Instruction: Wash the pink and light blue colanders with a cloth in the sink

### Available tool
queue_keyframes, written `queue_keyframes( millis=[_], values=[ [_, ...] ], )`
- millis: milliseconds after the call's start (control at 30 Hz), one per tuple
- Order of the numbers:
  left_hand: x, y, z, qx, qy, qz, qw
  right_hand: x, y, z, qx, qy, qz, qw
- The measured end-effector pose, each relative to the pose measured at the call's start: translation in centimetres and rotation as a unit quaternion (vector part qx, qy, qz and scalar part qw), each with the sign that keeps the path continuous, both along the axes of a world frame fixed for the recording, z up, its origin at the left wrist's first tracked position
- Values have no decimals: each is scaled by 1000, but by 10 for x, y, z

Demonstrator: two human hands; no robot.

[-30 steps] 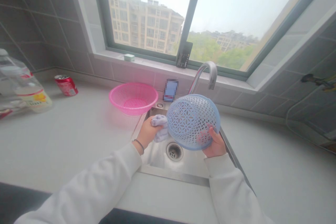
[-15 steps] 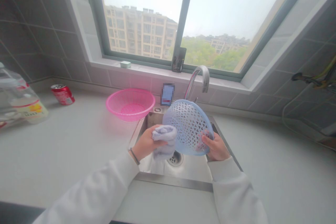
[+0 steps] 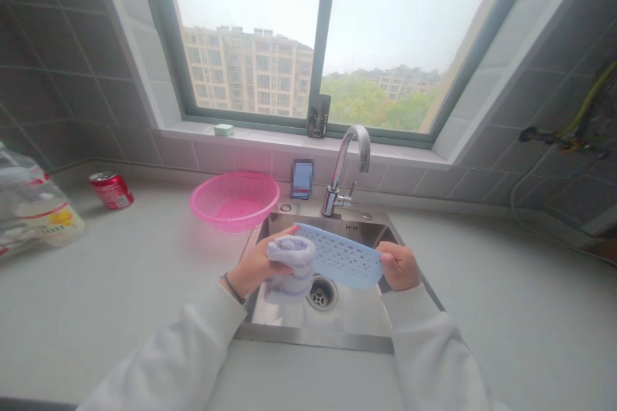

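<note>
My left hand is closed around a folded white and purple cloth, its fingertips reaching the near-left edge of a light blue plastic colander. My right hand grips the colander's rim at its right end. Held over the steel sink, the colander shows its perforated side nearly edge-on, so its inside is hidden. The cloth covers part of its left end. Below, the drain is visible in the sink floor.
A chrome faucet rises behind the sink. Left of it are a phone-like screen, a pink basket, a red can and a plastic bottle. A small pale box and a black card are on the windowsill.
The colander has tipped from its broad perforated face toward me to nearly side-on, and sits lower. My right hand has turned with its rim. The faucet base now shows.
</note>
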State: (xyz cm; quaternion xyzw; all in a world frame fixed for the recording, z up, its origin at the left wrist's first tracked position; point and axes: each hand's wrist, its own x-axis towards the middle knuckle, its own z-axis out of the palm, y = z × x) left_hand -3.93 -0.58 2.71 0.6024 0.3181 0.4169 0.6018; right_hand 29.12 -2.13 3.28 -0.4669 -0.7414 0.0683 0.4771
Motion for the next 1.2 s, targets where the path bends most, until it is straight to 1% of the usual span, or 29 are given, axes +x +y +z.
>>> queue_keyframes(
  millis=[100, 200, 267, 367, 467, 567, 667, 800, 933, 967, 1000, 1067, 1133, 1200],
  values=[
    [1, 2, -1, 21, 14, 19, 1000, -1, 1, 0, 10, -10, -11, 1000],
    [0, 2, -1, 43, 18, 33, 998, -4, 1, 0, 25, -51, -44, 997],
    [1, 1, -3, 29, 31, -6, 999, -7, 0, 0, 41, -98, -54, 993],
    [8, -3, -10, -7, 66, -102, 993, -11, 0, 1, 66, -138, -35, 988],
    [18, -5, -15, 19, 109, -153, 982, -15, 0, 2, 91, -146, -34, 985],
    [25, -6, -16, 47, 120, -157, 979, -20, 2, 1, 90, -129, -66, 985],
    [26, -6, -14, 46, 87, -145, 984, -23, 4, -1, 66, -89, -91, 990],
    [21, -4, -13, -8, 28, -131, 991, -20, 6, -1, 59, -62, -77, 993],
    [9, 2, -12, -48, -32, -76, 995, -12, 7, 0, 61, -58, -53, 995],
    [7, 4, -12, -61, -45, -72, 994, -9, 7, -1, 57, -54, -47, 996],
    [4, 5, -12, -73, -51, -78, 993, -7, 8, -1, 50, -47, -41, 997],
    [2, 6, -13, -80, -31, -113, 990, -3, 9, -3, 29, -22, -30, 999],
    [2, 6, -14, -66, 21, -155, 985, 0, 10, -6, 6, 10, -26, 1000],
    [5, 6, -16, -47, 66, -180, 980, 2, 11, -9, -8, 32, -29, 999]
  ],
)
